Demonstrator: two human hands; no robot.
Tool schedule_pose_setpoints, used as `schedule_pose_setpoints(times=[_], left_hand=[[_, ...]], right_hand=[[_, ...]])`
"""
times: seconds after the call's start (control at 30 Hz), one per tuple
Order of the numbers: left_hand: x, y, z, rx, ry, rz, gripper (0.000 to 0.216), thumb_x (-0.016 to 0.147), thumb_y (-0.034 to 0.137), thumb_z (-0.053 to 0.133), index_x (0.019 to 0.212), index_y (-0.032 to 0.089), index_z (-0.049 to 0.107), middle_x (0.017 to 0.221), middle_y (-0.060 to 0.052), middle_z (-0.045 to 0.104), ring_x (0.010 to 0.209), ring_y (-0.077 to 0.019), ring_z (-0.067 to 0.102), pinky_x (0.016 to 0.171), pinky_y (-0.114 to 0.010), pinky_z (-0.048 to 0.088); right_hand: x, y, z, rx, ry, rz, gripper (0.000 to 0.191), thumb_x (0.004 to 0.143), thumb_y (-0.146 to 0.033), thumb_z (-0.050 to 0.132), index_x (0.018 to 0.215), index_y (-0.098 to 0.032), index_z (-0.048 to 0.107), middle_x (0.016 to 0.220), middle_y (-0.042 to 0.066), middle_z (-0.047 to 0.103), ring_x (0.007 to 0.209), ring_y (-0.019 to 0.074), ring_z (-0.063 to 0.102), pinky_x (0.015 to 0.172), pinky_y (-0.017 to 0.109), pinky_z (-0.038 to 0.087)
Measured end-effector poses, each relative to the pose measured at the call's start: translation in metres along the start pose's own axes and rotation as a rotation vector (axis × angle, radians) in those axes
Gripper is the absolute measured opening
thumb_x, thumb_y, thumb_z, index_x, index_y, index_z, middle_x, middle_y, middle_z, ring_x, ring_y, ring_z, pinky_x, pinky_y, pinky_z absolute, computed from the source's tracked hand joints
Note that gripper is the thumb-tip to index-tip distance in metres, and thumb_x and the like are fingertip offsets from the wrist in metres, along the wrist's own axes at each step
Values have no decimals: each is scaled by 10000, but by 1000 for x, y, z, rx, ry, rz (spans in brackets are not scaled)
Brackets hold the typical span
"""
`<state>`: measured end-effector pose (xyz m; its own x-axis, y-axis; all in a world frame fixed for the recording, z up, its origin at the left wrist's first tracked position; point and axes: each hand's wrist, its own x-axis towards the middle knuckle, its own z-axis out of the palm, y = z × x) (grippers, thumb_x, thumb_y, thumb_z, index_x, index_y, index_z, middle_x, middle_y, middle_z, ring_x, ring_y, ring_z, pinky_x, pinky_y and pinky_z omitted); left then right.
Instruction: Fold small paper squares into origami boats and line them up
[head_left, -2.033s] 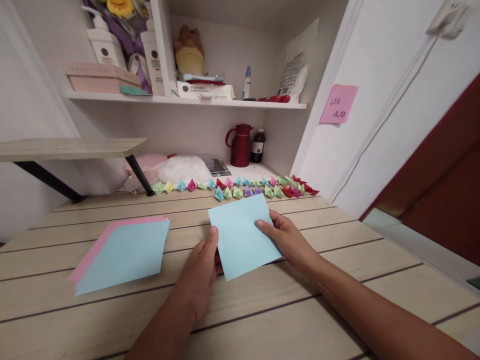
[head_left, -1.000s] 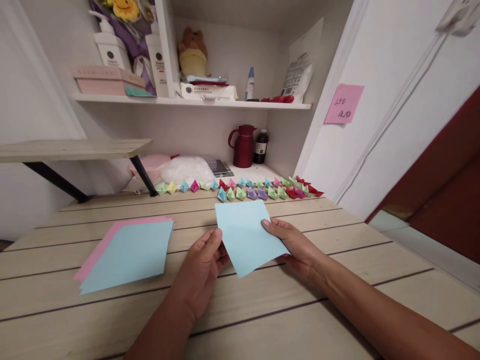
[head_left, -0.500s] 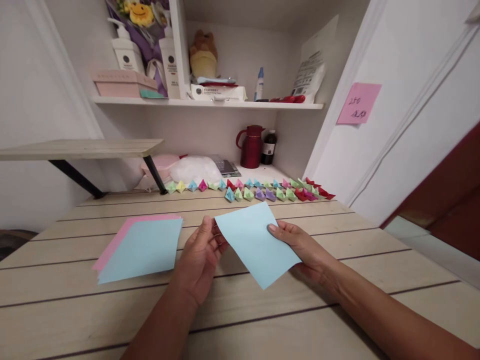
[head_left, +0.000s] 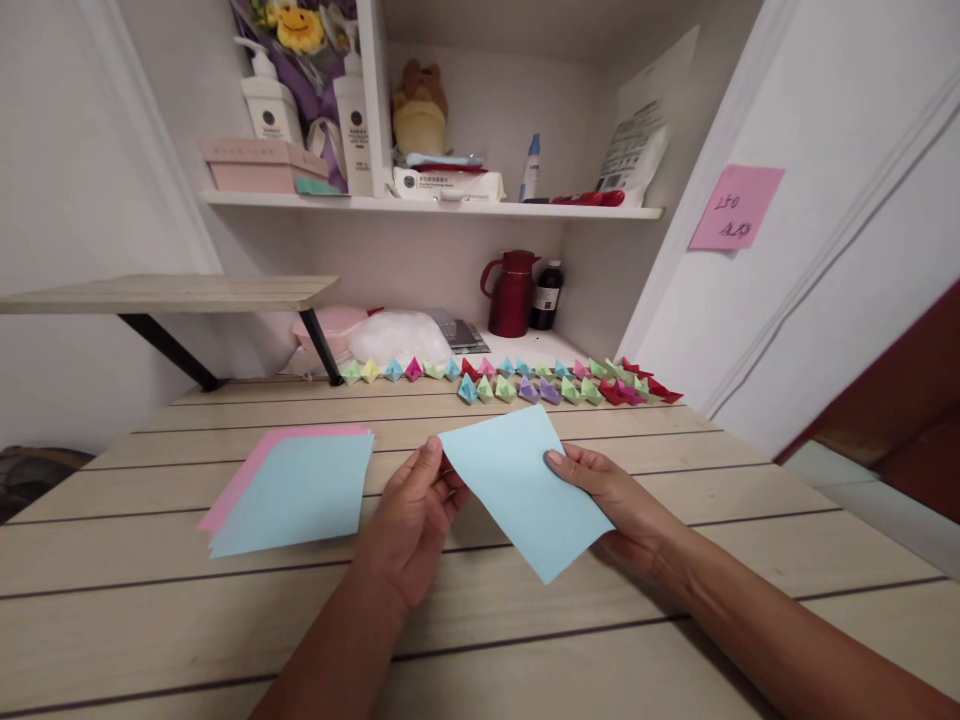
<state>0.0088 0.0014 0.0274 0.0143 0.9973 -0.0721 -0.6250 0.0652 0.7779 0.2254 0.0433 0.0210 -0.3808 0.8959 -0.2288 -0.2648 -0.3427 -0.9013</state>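
Note:
A light blue sheet of paper point(head_left: 525, 490) is held above the table between both hands, one corner pointing towards me. My left hand point(head_left: 416, 510) pinches its upper left corner between thumb and fingers. On its right edge, my right hand point(head_left: 611, 495) grips the paper with the thumb on top and the fingers underneath, partly hidden. The sheet looks flat, with no crease that I can see. To the left of my left hand lies a stack of blue sheets point(head_left: 300, 490) over pink sheets point(head_left: 244, 480).
Rows of small folded paper boats point(head_left: 527, 389) in many colours line the table's back edge. Behind them stand a red thermos jug point(head_left: 511, 293) and a dark bottle point(head_left: 547, 296). A raised wooden shelf point(head_left: 187, 292) stands at the back left. A pink note point(head_left: 737, 207) hangs on the right.
The camera view has shifted slightly, so the whole scene sits a little further right. Both hands keep hold of the blue sheet, nearly unchanged in pose.

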Motion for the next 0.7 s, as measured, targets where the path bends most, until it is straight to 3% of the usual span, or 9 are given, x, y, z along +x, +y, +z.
schedule_pose_setpoints(times=[0.4,0.57,0.7], left_hand=[[-3,4,8,19,8,-2,371,845,484,606,1065,192,662,1092,-82,688,954,-194,627,801,-298,498],[-1,3,4,98,67,50,247,796,401,694,859,164,672,791,-22,649,708,-110,575,700,-236,485],[1,1,-1,136,142,50,232,744,363,744,757,151,648,685,26,560,621,-68,496,639,-194,453]], right_hand=[[-2,-1,6,27,10,-12,295,763,-375,762,919,-144,667,809,69,714,629,136,636,580,232,505],[4,3,-1,-61,40,-52,347,765,-414,746,991,-164,665,839,60,703,639,141,613,599,256,494],[6,6,-2,-310,5,-112,406,811,-428,675,1121,-171,631,882,60,685,692,170,618,625,281,483]])
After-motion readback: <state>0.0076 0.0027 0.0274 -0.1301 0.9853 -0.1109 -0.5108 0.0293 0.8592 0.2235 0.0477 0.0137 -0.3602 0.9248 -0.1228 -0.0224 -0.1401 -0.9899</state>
